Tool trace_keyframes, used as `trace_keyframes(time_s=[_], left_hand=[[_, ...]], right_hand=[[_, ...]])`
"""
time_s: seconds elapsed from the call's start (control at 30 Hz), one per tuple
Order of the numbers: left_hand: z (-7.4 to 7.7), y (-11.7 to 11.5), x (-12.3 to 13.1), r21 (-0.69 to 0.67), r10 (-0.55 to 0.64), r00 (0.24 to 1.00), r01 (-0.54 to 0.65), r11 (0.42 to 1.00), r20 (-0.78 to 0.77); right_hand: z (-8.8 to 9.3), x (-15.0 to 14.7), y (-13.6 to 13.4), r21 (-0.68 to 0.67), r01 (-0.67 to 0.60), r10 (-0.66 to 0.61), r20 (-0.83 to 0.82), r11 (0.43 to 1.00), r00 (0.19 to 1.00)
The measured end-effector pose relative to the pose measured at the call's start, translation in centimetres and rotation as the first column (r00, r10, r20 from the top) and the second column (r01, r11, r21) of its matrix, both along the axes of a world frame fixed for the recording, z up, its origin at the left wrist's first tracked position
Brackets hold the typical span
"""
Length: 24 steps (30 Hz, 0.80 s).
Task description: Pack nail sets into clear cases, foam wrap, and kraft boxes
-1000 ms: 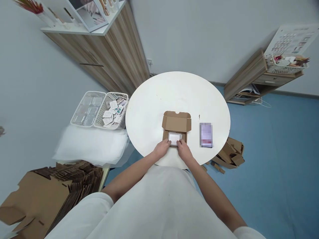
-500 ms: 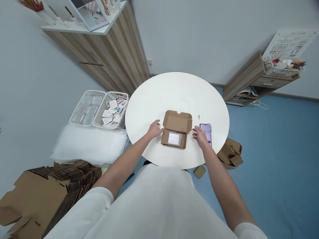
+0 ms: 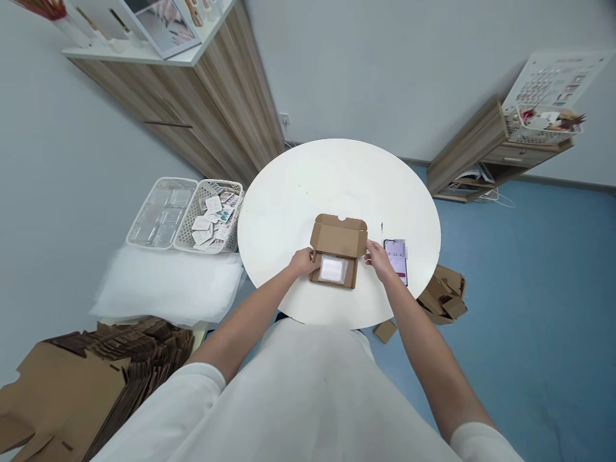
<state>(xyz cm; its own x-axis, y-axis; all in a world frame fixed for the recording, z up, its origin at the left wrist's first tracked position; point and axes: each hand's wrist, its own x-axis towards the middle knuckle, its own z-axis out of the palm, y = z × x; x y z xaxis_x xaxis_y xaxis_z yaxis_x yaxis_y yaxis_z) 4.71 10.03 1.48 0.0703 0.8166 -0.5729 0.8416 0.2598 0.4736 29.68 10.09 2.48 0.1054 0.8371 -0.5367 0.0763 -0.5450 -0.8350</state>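
Note:
A small brown cardboard box [image 3: 338, 239] lies open on the round white table [image 3: 337, 186], its lid flap standing back. A white padded packet [image 3: 333, 269] lies inside it. My left hand [image 3: 303, 262] rests against the box's left side, fingers curled at the side flap. My right hand [image 3: 378, 259] reaches the lid's right edge, fingers apart and touching the cardboard. A phone [image 3: 397, 260] with a lit screen lies just right of my right hand.
Two white baskets [image 3: 185, 213] with clear trays and small packets stand on a side table left of the round table. Flat cardboard blanks [image 3: 96, 372] are stacked at lower left. Folded boxes [image 3: 445, 296] lie on the blue floor at right. Wooden cabinets line the walls.
My hands left the white packet in the box, swung out to either side, then came back in to the box's left side and the lid's right edge.

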Motion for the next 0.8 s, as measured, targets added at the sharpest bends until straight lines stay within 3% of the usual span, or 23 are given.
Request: trace_keyframes(time_s=[0.1, 0.23, 0.4, 0.53, 0.8], left_hand=[[1.0, 1.1, -1.1, -0.086, 0.151, 0.969, -0.137, 0.987, 0.196], [2.2, 3.2, -1.9, -0.165, 0.366, 0.828, -0.327, 0.931, 0.425], [2.8, 4.6, -1.2, -0.192, 0.352, 0.780, -0.296, 0.936, 0.516], [3.0, 4.8, -0.5, -0.215, 0.379, 0.744, -0.312, 0.925, 0.550], [3.9, 4.6, -0.2, -0.261, 0.398, 0.603, -0.305, 0.916, 0.692]], right_hand=[[0.2, 0.1, 0.6, -0.003, -0.014, 0.014, -0.027, 1.000, 1.000], [0.4, 0.2, 1.6, -0.036, -0.029, 0.026, -0.079, 0.999, 0.997], [0.7, 0.2, 2.7, -0.083, -0.047, 0.036, -0.138, 0.995, 0.990], [1.2, 0.1, 3.0, -0.043, -0.079, 0.070, -0.168, 0.996, 0.983], [2.0, 0.1, 3.0, 0.063, -0.090, 0.103, -0.255, 0.994, 0.961]])
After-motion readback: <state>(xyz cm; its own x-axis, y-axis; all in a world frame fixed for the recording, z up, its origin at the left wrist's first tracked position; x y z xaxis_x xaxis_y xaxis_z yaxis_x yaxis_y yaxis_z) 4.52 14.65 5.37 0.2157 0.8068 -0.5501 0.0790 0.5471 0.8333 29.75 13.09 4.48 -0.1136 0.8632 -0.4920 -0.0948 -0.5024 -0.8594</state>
